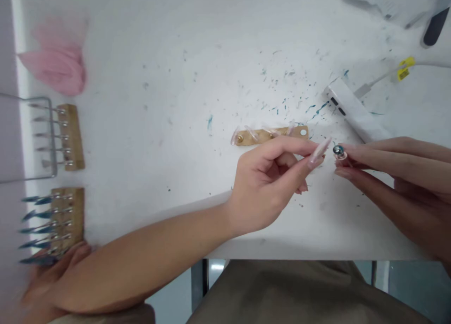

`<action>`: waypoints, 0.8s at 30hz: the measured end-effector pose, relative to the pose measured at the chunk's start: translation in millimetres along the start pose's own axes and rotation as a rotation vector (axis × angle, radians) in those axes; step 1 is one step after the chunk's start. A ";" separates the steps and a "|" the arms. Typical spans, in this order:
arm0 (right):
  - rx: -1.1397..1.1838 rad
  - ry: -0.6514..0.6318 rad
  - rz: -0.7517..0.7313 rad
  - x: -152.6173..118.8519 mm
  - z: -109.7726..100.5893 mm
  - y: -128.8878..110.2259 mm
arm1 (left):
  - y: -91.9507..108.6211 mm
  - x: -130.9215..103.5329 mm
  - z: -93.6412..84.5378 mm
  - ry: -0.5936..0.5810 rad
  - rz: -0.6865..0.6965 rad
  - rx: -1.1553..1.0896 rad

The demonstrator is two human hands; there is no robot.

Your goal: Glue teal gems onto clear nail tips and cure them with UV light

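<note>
My left hand (pixel 269 181) pinches a pale, pointed nail tip (pixel 320 151) between thumb and forefinger, its point slanting up to the right. Just right of it, my right hand (pixel 384 166) holds a small clear cylinder with a shiny metallic end (pixel 338 151), which faces up toward me. A small gap separates the two items. Behind my left hand lies a wooden strip (pixel 262 135) bearing several clear pointed nail tips, partly hidden by my fingers.
Wooden stands at the left hold pale tips (pixel 70 136) and dark teal tips (pixel 42 229), beside a wire frame (pixel 52 141) and a pink cloth (pixel 59 65). Another person's hand (pixel 59 267) is at lower left. A white device (pixel 352 110) with a cable lies at right on the teal-flecked table (pixel 158 47).
</note>
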State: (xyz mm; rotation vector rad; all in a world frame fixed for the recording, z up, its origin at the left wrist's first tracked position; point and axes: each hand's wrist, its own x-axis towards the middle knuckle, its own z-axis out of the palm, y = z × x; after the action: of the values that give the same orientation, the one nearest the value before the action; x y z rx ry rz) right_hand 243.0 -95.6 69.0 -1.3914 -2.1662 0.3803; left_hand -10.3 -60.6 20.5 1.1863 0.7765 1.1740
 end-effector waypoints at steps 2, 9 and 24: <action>0.002 0.011 0.001 -0.3 0.0 0.2 | -0.8 -0.3 0.4 0.002 0.002 0.009; 0.019 0.006 -0.006 1.3 0.8 -2.6 | -0.4 -1.3 -0.3 0.005 0.005 -0.008; 0.014 0.005 -0.022 4.4 -1.5 -0.1 | 0.1 0.7 -1.4 -0.002 -0.012 0.033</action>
State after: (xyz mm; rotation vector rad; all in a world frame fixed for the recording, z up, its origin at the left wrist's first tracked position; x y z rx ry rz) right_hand 242.3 -91.8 71.5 -1.3581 -2.1692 0.3830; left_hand -11.5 -59.5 20.4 1.2081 0.8026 1.1542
